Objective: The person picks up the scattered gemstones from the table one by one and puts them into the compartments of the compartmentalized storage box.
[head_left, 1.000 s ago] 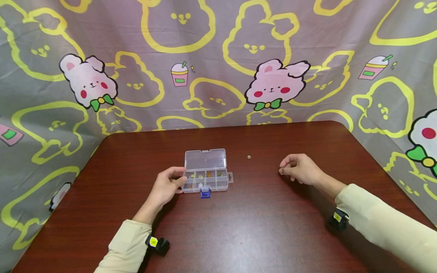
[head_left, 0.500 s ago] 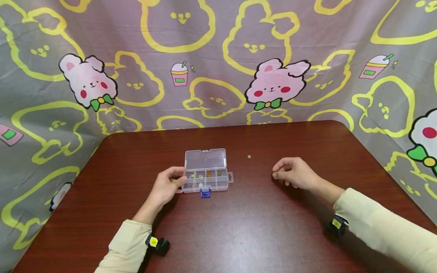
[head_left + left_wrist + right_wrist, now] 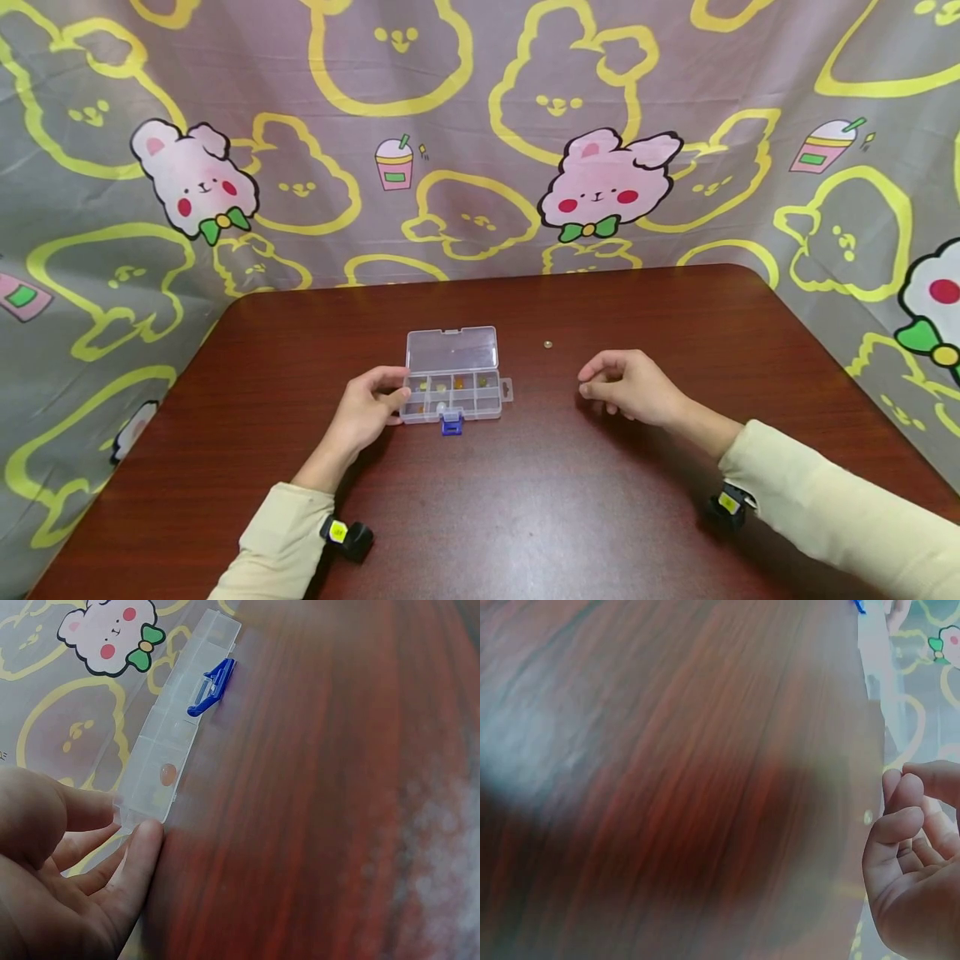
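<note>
A clear plastic compartment box (image 3: 487,402) lies on the table with its lid (image 3: 452,350) raised at the back and a blue latch (image 3: 452,425) hanging at the front. Small coloured beads, including an orange one (image 3: 168,775), sit in several compartments. My left hand (image 3: 369,408) grips the box's left end between thumb and fingers. To the right of the box is my right hand (image 3: 633,387), above the table, thumb and fingertip together. A tiny red bead-like piece (image 3: 904,774) shows between those fingertips, mostly hidden. Behind and left of this hand, a pale bead (image 3: 547,344) lies on the table.
The dark red-brown wooden table (image 3: 510,517) runs back to a grey patterned cloth (image 3: 465,100) that hangs behind it and at both sides. A hanging tab (image 3: 507,389) sticks out from the box's right end.
My right hand has moved left and slightly nearer to me, closer to the box, fingertips still together. The left hand, the box and the pale bead have stayed put.
</note>
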The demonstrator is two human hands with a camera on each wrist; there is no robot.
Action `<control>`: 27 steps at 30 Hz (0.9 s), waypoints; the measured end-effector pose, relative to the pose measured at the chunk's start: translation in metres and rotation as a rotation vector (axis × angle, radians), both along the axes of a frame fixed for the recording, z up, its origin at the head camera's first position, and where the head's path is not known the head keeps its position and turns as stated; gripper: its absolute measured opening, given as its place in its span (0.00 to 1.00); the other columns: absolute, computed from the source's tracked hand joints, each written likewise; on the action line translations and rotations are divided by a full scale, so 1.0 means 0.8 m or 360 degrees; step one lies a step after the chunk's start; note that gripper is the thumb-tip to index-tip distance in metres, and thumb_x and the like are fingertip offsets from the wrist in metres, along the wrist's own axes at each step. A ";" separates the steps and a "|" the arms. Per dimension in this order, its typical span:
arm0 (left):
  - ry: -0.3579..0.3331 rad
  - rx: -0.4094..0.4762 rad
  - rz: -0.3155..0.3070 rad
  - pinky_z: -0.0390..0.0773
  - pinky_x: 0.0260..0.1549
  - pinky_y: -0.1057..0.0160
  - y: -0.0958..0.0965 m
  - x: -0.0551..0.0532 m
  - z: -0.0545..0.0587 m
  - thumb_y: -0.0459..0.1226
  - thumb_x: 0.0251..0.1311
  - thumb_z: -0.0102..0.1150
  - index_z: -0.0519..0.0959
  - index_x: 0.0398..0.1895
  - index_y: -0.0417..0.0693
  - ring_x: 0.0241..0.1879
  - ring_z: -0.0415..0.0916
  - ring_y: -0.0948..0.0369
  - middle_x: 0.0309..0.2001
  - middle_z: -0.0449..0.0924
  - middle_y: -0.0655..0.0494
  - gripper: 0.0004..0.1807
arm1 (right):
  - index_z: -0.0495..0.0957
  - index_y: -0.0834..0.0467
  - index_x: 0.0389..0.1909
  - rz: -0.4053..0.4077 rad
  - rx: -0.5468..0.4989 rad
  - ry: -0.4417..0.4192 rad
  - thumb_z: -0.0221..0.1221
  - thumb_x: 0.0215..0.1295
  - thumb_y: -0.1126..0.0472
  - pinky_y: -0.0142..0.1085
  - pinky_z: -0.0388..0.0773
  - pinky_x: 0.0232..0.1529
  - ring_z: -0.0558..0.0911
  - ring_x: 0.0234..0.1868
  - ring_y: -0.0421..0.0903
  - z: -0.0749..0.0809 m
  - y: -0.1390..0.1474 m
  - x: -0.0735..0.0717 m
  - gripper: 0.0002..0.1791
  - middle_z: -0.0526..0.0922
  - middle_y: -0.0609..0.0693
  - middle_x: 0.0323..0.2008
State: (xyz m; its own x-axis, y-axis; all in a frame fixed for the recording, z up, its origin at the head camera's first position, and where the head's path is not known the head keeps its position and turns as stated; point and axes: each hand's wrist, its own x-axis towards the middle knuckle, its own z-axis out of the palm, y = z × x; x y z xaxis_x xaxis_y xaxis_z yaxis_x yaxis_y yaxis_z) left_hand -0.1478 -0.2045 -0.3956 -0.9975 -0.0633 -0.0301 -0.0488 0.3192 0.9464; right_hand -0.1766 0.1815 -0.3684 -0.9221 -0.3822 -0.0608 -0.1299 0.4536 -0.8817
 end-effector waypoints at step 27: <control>0.0007 0.0011 0.0012 0.85 0.28 0.62 0.001 0.002 0.003 0.24 0.65 0.59 0.78 0.56 0.33 0.32 0.79 0.60 0.51 0.79 0.34 0.16 | 0.83 0.66 0.42 0.0122 -0.0131 0.0058 0.67 0.63 0.68 0.30 0.66 0.11 0.73 0.17 0.50 0.009 -0.063 0.002 0.08 0.81 0.64 0.26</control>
